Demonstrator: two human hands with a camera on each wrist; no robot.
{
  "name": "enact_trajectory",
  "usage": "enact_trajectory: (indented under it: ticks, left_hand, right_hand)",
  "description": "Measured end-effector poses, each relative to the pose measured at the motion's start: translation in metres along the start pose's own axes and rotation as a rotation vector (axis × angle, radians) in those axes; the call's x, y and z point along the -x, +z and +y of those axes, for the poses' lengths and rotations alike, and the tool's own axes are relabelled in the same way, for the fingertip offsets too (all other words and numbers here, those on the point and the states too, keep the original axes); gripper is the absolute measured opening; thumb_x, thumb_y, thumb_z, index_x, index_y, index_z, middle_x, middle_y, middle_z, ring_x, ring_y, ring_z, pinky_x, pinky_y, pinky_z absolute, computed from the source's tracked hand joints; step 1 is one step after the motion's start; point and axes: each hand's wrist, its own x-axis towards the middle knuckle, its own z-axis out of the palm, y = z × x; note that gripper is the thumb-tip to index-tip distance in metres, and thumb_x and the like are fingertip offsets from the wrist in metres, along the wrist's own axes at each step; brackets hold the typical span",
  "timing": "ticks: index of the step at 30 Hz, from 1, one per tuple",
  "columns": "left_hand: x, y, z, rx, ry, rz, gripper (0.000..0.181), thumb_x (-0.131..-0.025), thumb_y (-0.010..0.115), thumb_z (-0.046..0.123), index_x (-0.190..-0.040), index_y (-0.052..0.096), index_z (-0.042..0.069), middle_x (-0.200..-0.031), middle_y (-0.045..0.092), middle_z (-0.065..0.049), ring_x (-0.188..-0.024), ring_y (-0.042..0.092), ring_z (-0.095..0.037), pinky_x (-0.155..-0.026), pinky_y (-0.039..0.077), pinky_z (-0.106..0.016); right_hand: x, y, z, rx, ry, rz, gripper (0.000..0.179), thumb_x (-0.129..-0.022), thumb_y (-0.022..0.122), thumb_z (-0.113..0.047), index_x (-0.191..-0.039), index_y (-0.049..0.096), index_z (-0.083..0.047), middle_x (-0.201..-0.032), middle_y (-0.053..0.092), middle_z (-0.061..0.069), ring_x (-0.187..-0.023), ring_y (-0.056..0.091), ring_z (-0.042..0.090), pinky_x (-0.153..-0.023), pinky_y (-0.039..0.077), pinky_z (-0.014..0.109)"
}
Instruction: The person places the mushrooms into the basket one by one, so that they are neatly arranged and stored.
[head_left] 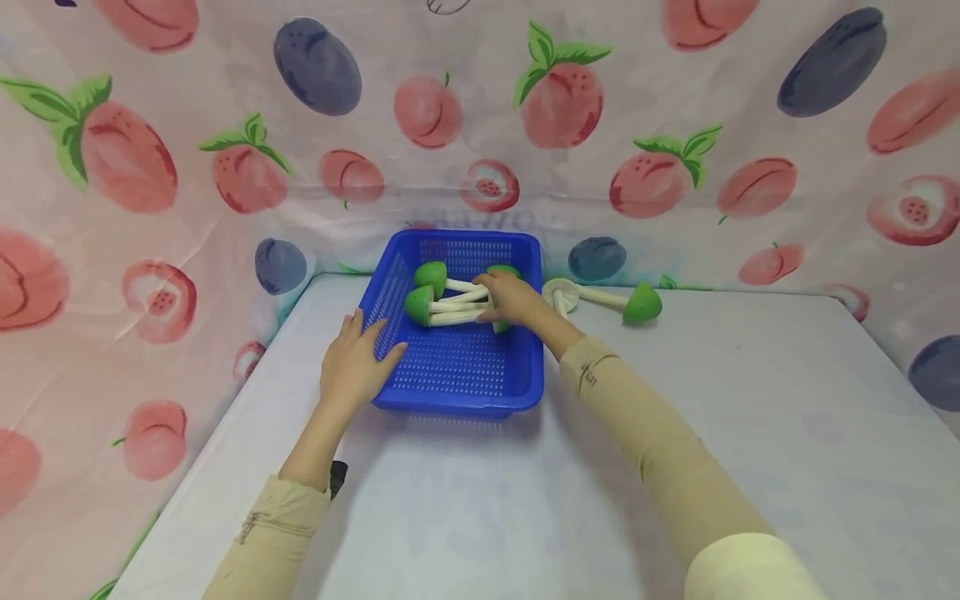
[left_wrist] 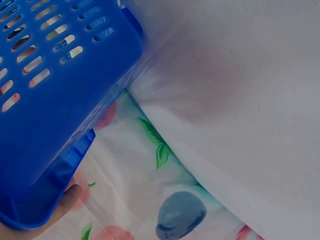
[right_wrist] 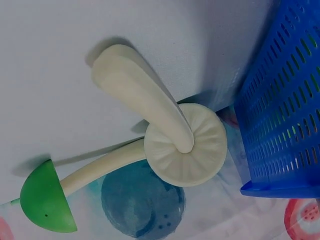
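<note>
Several toy mushrooms [head_left: 430, 275] with green caps and long white stems lie in a blue perforated basket [head_left: 453, 410]. My right hand [head_left: 513, 300] reaches over the basket's right wall, its fingers and thumb curled about a white mushroom stem. The palm hides part of the green caps on that side. At the left rim, my left hand [head_left: 354, 364] rests with fingers spread, thumb over the inside. One of its fingers [left_wrist: 70, 200] shows beyond the rim in the left wrist view.
Two more mushrooms lie on the white-covered table right of the basket: one shows its white underside [right_wrist: 200, 160], the other its green cap [right_wrist: 46, 200]. A fruit-print cloth [head_left: 480, 100] hangs behind and left of the table. A small black object [head_left: 338, 478] shows at the left wrist.
</note>
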Motion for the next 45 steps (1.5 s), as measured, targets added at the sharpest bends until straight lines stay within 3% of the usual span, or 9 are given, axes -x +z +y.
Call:
enact_trajectory:
  ticks: [9, 20, 31, 39, 45]
  left_hand:
    - [0.001, -0.002, -0.002, -0.001, -0.006, 0.006, 0.064, -0.095, 0.046, 0.047, -0.143, 0.039, 0.006, -0.154, 0.015, -0.027, -0.144, 0.011, -0.042, -0.111, 0.021, -0.061]
    - [-0.002, -0.004, 0.002, -0.004, 0.013, 0.015, 0.064, -0.095, 0.046, 0.046, -0.143, 0.039, 0.005, -0.154, 0.016, -0.027, -0.144, 0.012, -0.042, -0.112, 0.022, -0.060]
    - [-0.005, -0.004, 0.007, -0.009, 0.015, 0.021, 0.064, -0.094, 0.047, 0.045, -0.142, 0.040, 0.004, -0.154, 0.018, -0.027, -0.144, 0.013, -0.042, -0.112, 0.023, -0.059]
    - [-0.002, 0.003, 0.005, 0.001, 0.015, -0.009, 0.064, -0.094, 0.047, 0.047, -0.143, 0.040, 0.005, -0.154, 0.018, -0.027, -0.144, 0.013, -0.042, -0.111, 0.023, -0.060]
    - [0.002, -0.002, 0.003, 0.001, -0.004, 0.007, 0.063, -0.094, 0.047, 0.045, -0.142, 0.041, 0.005, -0.153, 0.019, -0.027, -0.144, 0.014, -0.042, -0.111, 0.023, -0.060]
  right_hand:
    - [0.004, -0.004, -0.005, -0.046, -0.031, 0.099, 0.052, -0.089, 0.064, -0.033, -0.128, 0.054, -0.001, -0.128, 0.055, 0.018, -0.123, 0.049, 0.034, -0.105, 0.040, 0.044]
    - [0.010, -0.004, 0.000, -0.155, -0.040, 0.268, 0.031, -0.092, 0.060, -0.020, -0.117, 0.062, -0.001, -0.114, 0.063, 0.017, -0.108, 0.057, 0.030, -0.094, 0.047, 0.041]
    - [0.017, -0.009, 0.001, -0.195, -0.086, 0.512, 0.021, -0.090, 0.061, -0.011, -0.108, 0.065, 0.000, -0.104, 0.067, 0.016, -0.101, 0.059, 0.030, -0.090, 0.048, 0.041]
    - [0.030, -0.012, 0.003, -0.268, -0.061, 0.532, 0.020, -0.088, 0.064, -0.008, -0.106, 0.066, 0.000, -0.105, 0.066, 0.015, -0.102, 0.058, 0.030, -0.093, 0.047, 0.041]
    - [0.039, -0.024, 0.006, -0.346, -0.078, 0.515, 0.023, -0.088, 0.063, -0.006, -0.109, 0.064, 0.003, -0.106, 0.065, 0.020, -0.102, 0.057, 0.033, -0.093, 0.045, 0.045]
